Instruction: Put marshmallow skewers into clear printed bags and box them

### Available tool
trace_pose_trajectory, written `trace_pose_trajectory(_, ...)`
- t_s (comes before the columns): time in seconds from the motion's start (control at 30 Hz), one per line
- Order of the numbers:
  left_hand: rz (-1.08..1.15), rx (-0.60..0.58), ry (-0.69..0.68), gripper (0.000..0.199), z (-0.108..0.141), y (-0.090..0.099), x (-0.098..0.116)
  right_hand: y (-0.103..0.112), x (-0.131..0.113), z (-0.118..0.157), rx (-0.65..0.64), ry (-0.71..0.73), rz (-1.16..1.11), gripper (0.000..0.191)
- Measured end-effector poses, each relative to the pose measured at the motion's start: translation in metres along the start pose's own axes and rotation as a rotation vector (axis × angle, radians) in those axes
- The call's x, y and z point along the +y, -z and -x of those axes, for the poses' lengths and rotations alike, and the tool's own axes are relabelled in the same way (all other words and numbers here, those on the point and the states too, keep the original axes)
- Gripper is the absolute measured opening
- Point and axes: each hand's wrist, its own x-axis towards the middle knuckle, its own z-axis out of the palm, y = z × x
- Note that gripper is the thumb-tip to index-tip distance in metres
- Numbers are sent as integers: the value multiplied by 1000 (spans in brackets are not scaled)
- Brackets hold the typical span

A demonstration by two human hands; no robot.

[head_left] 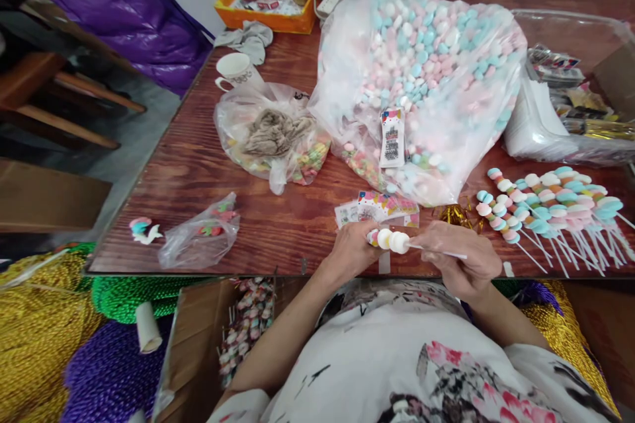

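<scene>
Near the table's front edge, my left hand (356, 248) is closed round the left end of a candy skewer (397, 242), whose white pieces show between my hands. My right hand (464, 258) pinches its white stick at the right end. Just behind my left hand lie printed labels (389, 205). Gold twist ties (454, 216) are behind my right hand. A large clear bag of pink, white and blue candies (421, 73) lies farther back, with a stack of printed cards (392, 139) on it. Finished-looking candy skewers (560, 205) are piled at the right.
On the table (163, 165) are a bag with a brown cloth (278, 132), a small bag (203, 238), a white mug (237, 71), an orange tray (268, 21) and a clear bin (570, 145). A cardboard box of wrapped skewers (248, 324) stands below the front edge.
</scene>
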Motion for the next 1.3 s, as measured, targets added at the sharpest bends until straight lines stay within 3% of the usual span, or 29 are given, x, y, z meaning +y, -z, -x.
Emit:
trace_pose_trajectory(0.07, 158, -53, -20, 16, 2, -4, 4, 1, 7, 2, 51, -98, -9, 23)
trace_pose_trajectory(0.2, 437, -91, 32, 33, 4, -8, 13, 0, 25, 4, 287, -358, -137, 9)
trace_pose_trajectory(0.4, 404, -45, 71, 39, 6, -6, 16, -2, 37, 7, 417, -437, -139, 7)
trace_pose_trajectory(0.53, 433, -95, 34, 39, 2, -9, 18, -6, 35, 11, 404, -459, -135, 10)
trace_pose_trajectory(0.63, 620, -172, 71, 45, -1, -11, 16, -6, 30, 12, 354, -423, -175, 8)
trace_pose_trajectory(0.87, 930, -287, 387, 59, 6, -2, 11, 8, 26, 10, 237, -380, -225, 5)
trace_pose_trajectory(0.93, 912, -328, 385, 62, 8, 1, 14, 10, 27, 8, 220, -392, -167, 5)
trace_pose_trajectory(1.03, 792, -330, 242, 51, 7, -1, 19, 10, 28, 3, 155, -401, -70, 3)
trace_pose_trajectory(1.17, 518, -211, 57, 43, 5, -8, 19, 4, 28, -5, 74, -469, 11, 12)
trace_pose_trajectory(1.3, 258, -106, 74, 47, 4, -10, 13, -3, 28, -8, 103, -488, 29, 18)
